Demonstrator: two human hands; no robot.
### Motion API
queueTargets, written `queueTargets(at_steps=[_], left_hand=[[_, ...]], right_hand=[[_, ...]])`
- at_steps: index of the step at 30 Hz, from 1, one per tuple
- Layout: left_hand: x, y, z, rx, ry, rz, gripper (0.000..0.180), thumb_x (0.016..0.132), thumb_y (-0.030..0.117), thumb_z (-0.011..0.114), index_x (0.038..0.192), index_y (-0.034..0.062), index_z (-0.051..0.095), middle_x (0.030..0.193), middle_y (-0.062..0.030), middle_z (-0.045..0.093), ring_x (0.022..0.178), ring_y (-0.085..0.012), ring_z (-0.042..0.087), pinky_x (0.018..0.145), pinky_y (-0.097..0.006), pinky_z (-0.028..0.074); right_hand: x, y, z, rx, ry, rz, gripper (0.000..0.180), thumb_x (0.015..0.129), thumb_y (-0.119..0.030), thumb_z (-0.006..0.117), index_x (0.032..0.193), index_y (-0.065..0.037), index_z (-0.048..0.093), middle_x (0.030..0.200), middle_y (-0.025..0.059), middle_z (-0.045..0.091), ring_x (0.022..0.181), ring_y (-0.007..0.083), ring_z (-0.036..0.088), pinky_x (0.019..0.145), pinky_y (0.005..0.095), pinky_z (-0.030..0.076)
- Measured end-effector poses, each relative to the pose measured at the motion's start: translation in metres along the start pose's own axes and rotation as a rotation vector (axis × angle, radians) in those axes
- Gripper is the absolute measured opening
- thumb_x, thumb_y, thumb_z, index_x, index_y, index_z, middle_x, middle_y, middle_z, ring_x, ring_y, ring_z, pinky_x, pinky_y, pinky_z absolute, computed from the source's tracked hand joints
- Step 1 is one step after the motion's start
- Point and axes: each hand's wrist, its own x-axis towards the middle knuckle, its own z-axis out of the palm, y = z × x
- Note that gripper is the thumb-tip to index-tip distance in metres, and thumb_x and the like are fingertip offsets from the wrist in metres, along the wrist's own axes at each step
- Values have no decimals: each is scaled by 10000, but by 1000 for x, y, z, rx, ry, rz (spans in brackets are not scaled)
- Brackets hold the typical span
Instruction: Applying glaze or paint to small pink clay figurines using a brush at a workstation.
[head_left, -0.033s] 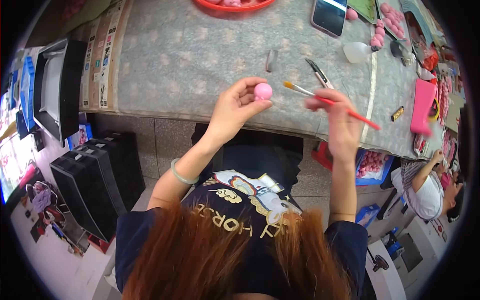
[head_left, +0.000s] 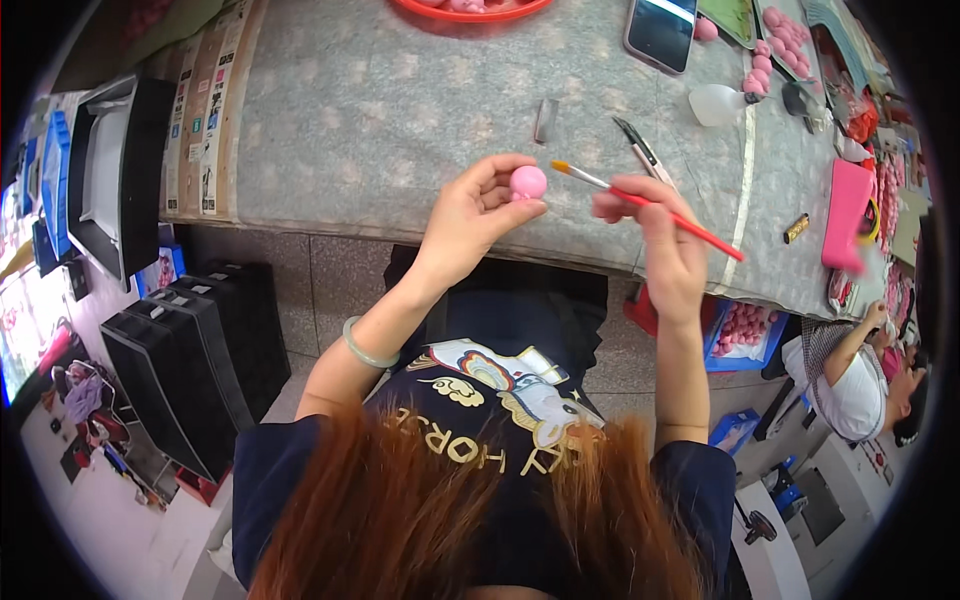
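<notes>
A small pink figure with a round ball-like head [head_left: 528, 183] is pinched between the thumb and fingers of my left hand [head_left: 478, 212], above the table's near edge. My right hand [head_left: 664, 228] grips a paintbrush [head_left: 640, 200] with a red handle. Its yellowish bristles point left, close to the pink figure but apart from it. Behind the brush a utility knife [head_left: 640, 145] lies on the table, its lower end hidden by my right hand. A small flat strip of metal or clear material [head_left: 546, 120] lies beyond the pink figure.
The table [head_left: 330, 130] has a grey patterned cover. At its far side are a red basin [head_left: 470, 15] with pink pieces, a phone [head_left: 660, 35] and a whitish squeeze bottle [head_left: 717, 104]. A pink pouch [head_left: 848, 215] lies right. A co-worker [head_left: 840, 375] sits at the far right.
My right hand has moved a little to the left, bringing the brush tip nearer the pink figure. My left hand has stayed almost in place.
</notes>
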Motion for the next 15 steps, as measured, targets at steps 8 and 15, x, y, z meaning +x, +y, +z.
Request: queueTargets(at_steps=[8, 15], left_hand=[[-5, -2, -3, -9, 1, -14, 337, 762, -3, 586, 1077, -22, 468, 975, -73, 546, 922, -121, 540, 797, -233, 457], [-5, -1, -5, 21, 7, -8, 329, 761, -9, 587, 1069, -21, 473, 956, -68, 554, 912, -120, 544, 796, -232, 460]], right_hand=[[4, 26, 22, -339, -22, -254, 113, 846, -89, 509, 828, 21, 527, 683, 39, 535, 601, 73, 478, 546, 186, 379], [7, 31, 26, -439, 39, -364, 92, 823, -64, 531, 771, 12, 530, 625, 34, 523, 555, 74, 469, 510, 196, 366]])
